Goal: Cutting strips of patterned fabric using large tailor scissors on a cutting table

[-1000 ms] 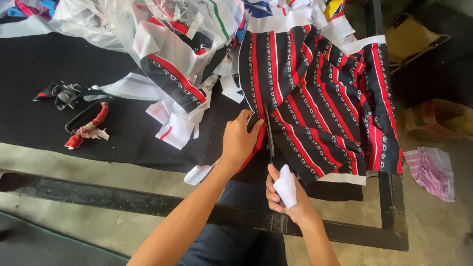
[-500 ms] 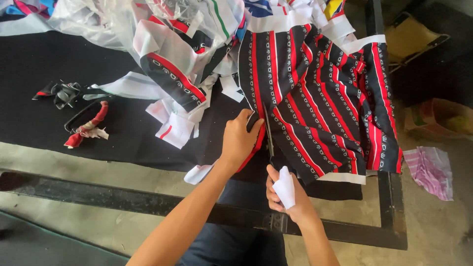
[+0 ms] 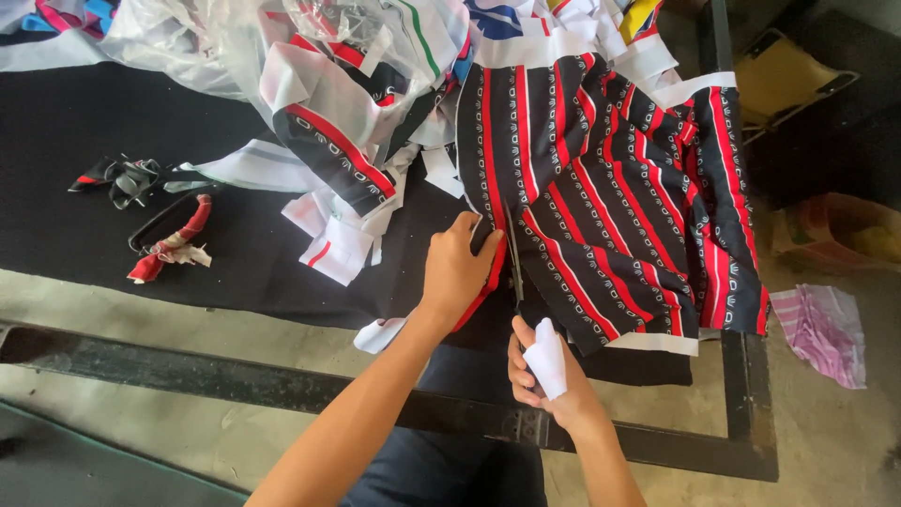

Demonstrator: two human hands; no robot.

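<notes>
black cloth-covered work surface (image 3: 84, 122) w/ a dark metal frame (image 3: 235, 376) along the near edge. left side: small bundle of black fabric scraps (image 3: 127, 178), and just below it a dark curved tool wrapped w/ red cloth strip (image 3: 169, 235), both well apart from the hands. top left to centre: heap of white, red & black fabric offcuts (image 3: 347, 122), partly under clear crumpled plastic sheeting (image 3: 188, 38); loose white strips (image 3: 333, 244) spill down toward the left hand, one white scrap (image 3: 380, 333) hangs at the surface edge beside the left forearm. nothing lies between the hands & the cloth being cut.

main piece: black fabric w/ red & white stripes and small white pattern (image 3: 610, 197), white border at top & bottom edges, wrinkled on its right side, lying on the right part of the surface, lower right corner drooping over the frame. left hand (image 3: 460, 268) lies flat on the fabric's left edge, fingers curled over, pressing it down. right hand (image 3: 544, 371) is closed round the handles of dark metal scissors (image 3: 514, 258), a white cloth wrap over the handle; blades run up into the fabric just right of the left hand.

floor (image 3: 835, 441), right of frame: pink striped rag (image 3: 831, 329), a tan bag-like thing (image 3: 788, 80) farther up; contents can't tell.
</notes>
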